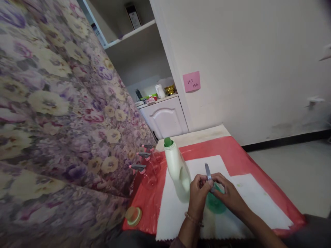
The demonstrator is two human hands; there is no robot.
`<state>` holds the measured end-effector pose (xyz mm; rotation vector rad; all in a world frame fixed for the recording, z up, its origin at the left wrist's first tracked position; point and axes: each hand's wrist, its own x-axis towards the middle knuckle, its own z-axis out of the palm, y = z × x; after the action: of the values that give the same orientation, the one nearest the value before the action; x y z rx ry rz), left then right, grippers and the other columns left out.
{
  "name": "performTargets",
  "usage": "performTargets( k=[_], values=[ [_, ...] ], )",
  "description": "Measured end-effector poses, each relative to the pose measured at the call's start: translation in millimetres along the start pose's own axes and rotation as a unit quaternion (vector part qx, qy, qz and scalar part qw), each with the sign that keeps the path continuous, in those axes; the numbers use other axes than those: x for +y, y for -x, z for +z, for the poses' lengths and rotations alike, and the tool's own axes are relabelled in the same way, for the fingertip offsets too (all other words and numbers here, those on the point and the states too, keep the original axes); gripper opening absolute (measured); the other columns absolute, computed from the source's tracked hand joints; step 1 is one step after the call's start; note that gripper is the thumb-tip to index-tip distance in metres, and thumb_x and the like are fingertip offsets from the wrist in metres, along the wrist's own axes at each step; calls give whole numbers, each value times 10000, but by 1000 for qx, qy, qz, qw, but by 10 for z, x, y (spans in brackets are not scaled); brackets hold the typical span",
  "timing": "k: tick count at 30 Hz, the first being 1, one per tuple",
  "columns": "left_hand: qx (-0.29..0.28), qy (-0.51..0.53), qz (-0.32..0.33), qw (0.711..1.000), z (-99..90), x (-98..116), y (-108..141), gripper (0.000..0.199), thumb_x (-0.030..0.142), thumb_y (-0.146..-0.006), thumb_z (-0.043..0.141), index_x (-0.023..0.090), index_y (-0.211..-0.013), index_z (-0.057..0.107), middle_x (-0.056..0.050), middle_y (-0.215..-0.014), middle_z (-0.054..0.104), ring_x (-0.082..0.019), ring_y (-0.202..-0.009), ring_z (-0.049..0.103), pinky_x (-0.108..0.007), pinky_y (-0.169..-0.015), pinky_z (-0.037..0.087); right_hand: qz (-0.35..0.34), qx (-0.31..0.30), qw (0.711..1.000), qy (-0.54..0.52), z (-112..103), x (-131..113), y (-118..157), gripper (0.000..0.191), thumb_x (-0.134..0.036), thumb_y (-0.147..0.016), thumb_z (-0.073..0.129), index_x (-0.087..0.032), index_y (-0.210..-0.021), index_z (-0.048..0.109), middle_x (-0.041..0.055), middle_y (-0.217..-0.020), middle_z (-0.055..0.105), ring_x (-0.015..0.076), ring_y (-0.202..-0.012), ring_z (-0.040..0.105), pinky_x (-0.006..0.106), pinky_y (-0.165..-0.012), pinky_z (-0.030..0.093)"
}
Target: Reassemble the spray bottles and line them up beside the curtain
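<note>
Both hands, left hand (198, 187) and right hand (227, 193), have fingers closed on a grey spray trigger (208, 174) over a green bottle (215, 203) mid-tabletop; the tall white bottle (178, 172) at nine o'clock could topple if elbowed.

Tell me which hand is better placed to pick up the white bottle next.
Left, probably. The left hand sits right beside the white bottle, while the right hand lies farther off, over the green bottle with the grey sprayer.
</note>
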<state>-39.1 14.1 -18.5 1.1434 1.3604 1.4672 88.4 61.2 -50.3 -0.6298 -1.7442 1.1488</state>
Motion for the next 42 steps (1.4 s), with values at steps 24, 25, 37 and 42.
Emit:
performTargets(
  k=[24, 25, 37, 42],
  values=[
    [-12, -18, 9, 1000, -10, 75, -23, 260, 415, -783, 697, 167, -826, 633, 3, -746, 576, -156, -749, 497, -265, -698, 395, 15, -4, 996, -87, -62, -57, -67, 148, -314, -818, 657, -213, -925, 640, 54, -1049, 636, 242, -1049, 594, 378, -941, 448],
    [-14, -18, 9, 1000, -9, 81, -21, 260, 418, -786, 695, 168, -824, 633, 5, -742, 572, -155, -746, 495, -262, -695, 395, 20, 21, 996, -83, -44, -55, -66, 135, -310, -807, 668, -210, -890, 631, 49, -1019, 639, 240, -1028, 600, 375, -926, 453],
    [-15, -20, 0, 1000, 9, 97, -46, 296, 455, -777, 698, 169, -841, 653, -3, -752, 595, -160, -741, 512, -250, -682, 412, 9, 42, 998, -55, -44, -39, -77, 125, -250, -775, 670, -221, -888, 624, 35, -1008, 642, 222, -998, 612, 361, -904, 477],
    [-14, -18, -4, 1000, 2, 81, -46, 300, 459, -765, 709, 171, -821, 643, 17, -716, 550, -142, -705, 477, -235, -649, 387, 26, 93, 995, -11, -4, -2, -68, 278, -286, -693, 761, -227, -903, 587, 31, -1008, 627, 225, -981, 601, 361, -878, 482]
  ],
)
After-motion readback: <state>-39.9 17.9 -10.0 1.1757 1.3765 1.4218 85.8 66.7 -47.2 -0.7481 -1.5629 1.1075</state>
